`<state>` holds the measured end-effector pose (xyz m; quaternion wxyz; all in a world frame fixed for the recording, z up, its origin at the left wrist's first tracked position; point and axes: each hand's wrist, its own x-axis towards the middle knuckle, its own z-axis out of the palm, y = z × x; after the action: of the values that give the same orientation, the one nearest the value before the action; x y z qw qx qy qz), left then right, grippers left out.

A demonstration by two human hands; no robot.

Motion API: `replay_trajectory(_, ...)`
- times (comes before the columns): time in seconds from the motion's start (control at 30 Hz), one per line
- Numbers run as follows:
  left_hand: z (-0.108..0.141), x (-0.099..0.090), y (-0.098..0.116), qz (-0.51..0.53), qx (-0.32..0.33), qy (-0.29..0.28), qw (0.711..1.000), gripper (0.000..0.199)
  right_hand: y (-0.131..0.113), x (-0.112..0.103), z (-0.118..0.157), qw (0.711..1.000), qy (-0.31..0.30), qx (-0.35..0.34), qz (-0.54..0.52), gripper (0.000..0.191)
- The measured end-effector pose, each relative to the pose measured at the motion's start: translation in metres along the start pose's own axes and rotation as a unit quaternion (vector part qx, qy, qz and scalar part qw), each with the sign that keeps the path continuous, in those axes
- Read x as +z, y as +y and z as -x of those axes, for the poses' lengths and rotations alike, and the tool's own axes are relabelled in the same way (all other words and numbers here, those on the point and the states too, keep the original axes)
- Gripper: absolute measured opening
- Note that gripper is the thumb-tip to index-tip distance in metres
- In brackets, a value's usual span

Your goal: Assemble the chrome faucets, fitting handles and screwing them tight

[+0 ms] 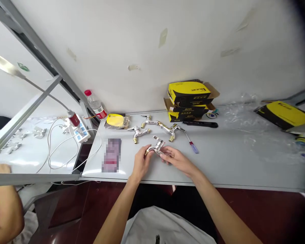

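Observation:
A chrome faucet [156, 147] with a brass threaded end is held just above the grey table, lever at the top. My left hand [141, 162] has its fingers closed round the threaded end. On the other side my right hand [175, 157] grips the spout end, its fingertips partly hidden behind the metal. Beyond my hands lie three more chrome faucets: one at the left [139, 133], one behind it [149, 121] and one at the right [171, 130]. A screwdriver [192, 145] with a purple handle rests to the right of them.
Yellow-and-black boxes [189, 95] are stacked by the wall, a black cutter [200, 124] before them. Clear plastic wrap [246, 115] and another box [287, 114] lie right. A bottle [95, 105], small box [115, 121], blurred flat object [112, 155] and power strip [80, 130] are left. A co-worker's arm [7, 203] shows beyond the frame.

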<state>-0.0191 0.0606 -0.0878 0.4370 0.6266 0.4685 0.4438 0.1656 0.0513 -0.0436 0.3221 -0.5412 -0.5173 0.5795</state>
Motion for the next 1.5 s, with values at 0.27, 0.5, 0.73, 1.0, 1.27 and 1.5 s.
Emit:
replay_trajectory(0.27,0.0,-0.001,-0.002,-0.033,-0.05,0.07,0.996,0.031,0.005,-0.003,-0.004,0.999,-0.006,0.009,-0.041,0.042)
replay_trajectory(0.5,0.0,0.0,0.001,-0.034,-0.046,0.046,0.997,0.031,0.005,-0.002,0.0,0.999,-0.027,0.006,0.029,0.043)
replay_trajectory(0.73,-0.001,0.004,0.002,-0.077,-0.057,0.056,0.994,0.027,0.007,0.004,0.003,0.997,0.0,-0.004,0.077,0.046)
replay_trajectory(1.0,-0.005,0.004,0.012,-0.011,-0.109,0.043,0.993,0.028,0.02,0.002,0.001,0.994,0.031,-0.039,0.1,0.047)
replay_trajectory(1.27,-0.009,-0.008,0.021,0.214,-0.184,-0.014,0.959,0.046,0.019,0.003,0.002,0.997,0.035,-0.028,0.07,0.048)
replay_trajectory(1.5,-0.007,-0.009,0.017,0.192,-0.186,-0.026,0.963,0.049,0.018,0.004,0.003,0.997,0.034,-0.033,0.061,0.049)
